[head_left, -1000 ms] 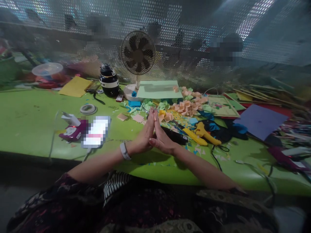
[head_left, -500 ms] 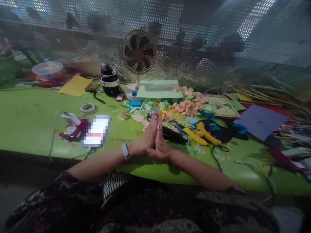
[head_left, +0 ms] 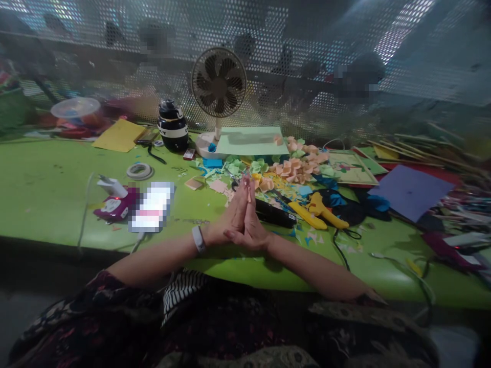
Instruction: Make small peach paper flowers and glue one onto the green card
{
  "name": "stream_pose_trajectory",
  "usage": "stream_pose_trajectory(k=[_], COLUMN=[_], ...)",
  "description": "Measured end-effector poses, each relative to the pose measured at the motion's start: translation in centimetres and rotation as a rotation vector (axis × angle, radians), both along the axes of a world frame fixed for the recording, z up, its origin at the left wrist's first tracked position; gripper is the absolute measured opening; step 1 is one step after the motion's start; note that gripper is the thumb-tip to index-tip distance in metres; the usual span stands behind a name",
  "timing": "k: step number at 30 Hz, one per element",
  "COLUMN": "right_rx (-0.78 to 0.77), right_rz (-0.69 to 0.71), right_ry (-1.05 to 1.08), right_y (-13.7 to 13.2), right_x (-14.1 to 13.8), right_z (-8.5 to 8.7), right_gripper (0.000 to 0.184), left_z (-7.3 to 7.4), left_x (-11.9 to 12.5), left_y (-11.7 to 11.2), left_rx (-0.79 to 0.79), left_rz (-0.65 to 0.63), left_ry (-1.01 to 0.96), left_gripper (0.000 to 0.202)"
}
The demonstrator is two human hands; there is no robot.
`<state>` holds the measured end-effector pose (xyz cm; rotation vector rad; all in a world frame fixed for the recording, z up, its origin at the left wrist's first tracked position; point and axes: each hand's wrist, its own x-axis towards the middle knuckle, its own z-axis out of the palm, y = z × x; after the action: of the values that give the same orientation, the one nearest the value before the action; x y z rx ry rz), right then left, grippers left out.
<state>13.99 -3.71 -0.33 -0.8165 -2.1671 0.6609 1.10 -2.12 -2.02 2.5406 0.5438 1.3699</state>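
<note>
My left hand (head_left: 232, 214) and my right hand (head_left: 253, 225) are pressed palm to palm above the front of the green table (head_left: 46, 184). The fingers of both are stretched out and point away from me. A small peach-coloured streak shows between them near the fingertips; I cannot make out what it is. A white band (head_left: 198, 239) is around my left wrist. Just right of my hands lies a black stick-like object (head_left: 276, 213). Beyond the fingertips are folded peach paper pieces (head_left: 297, 166) and small coloured scraps.
A yellow glue gun (head_left: 326, 210) and a yellow-handled cutter (head_left: 308, 215) lie at right, by a purple sheet (head_left: 412, 191). Behind stand a fan (head_left: 218, 82) and a black jar (head_left: 173, 130). A lit phone (head_left: 152, 207), power bank (head_left: 117, 204) and tape roll (head_left: 139, 171) are left.
My hands stay pressed together, with only a slight shift of the thumbs and fingers. Nothing on the table has visibly moved.
</note>
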Motion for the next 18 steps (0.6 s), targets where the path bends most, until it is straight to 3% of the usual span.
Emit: stream_pose_trajectory(k=[9,18], right_rx=[-0.002,0.040], right_rz=[-0.027,-0.002], right_ry=[0.016,0.080], right_y=[0.0,0.1], right_x=[0.0,-0.2], right_z=[-0.2,0.2], right_gripper=[0.116,0.113], left_z=[-0.1,-2.7], left_x=[0.1,0.6], left_y=[0.0,1.1], left_rx=[-0.043,-0.081], left_rz=[-0.017,0.078], left_ry=[-0.036,-0.029], left_gripper=[0.078,0.071])
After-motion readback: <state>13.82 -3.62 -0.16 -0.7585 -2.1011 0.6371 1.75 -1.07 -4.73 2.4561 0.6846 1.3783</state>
